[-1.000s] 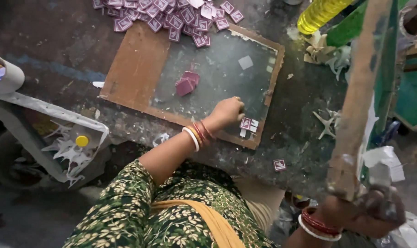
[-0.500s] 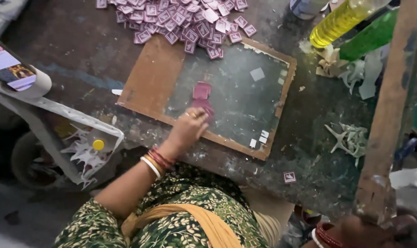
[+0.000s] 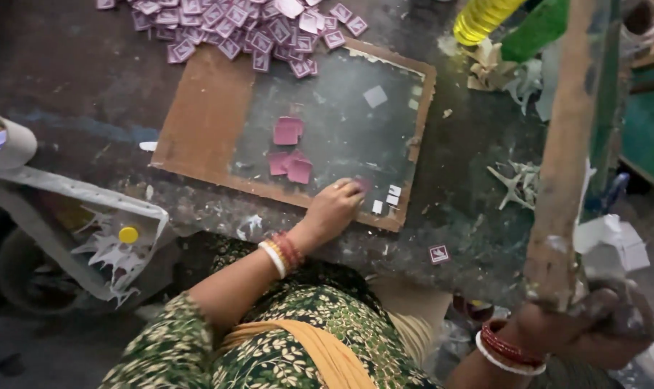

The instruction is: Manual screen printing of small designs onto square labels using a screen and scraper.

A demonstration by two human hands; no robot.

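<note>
The left hand rests at the near edge of a wooden board that lies on the dark, stained desk. Its fingers are curled together, their tips pinching a small pink tile against the grey glass pane that covers most of the board. Red and white bangles circle the wrist. Just beside the fingertips, toward the board's near right corner, lie two tiny white squares. Near the middle of the pane sit two small clusters of pink tiles, the farther one a short stack, the nearer one a few overlapping pieces. A pale square scrap lies closer to the pane's far right corner.

Along the far edge of the desk spreads a large heap of purple printed tiles, some of them spilling onto the board's far edge. One stray printed tile lies alone on the desk near its near edge, to the right of the board.

The right hand, smeared with grime and wearing red bangles, is closed tight around the lower end of a wooden pole that rises steeply toward the far right corner. Beyond the pole a yellow bottle lies tilted at the far edge. At the left edge of the desk stands a roll of white tape with a perforated strip trailing from it.
</note>
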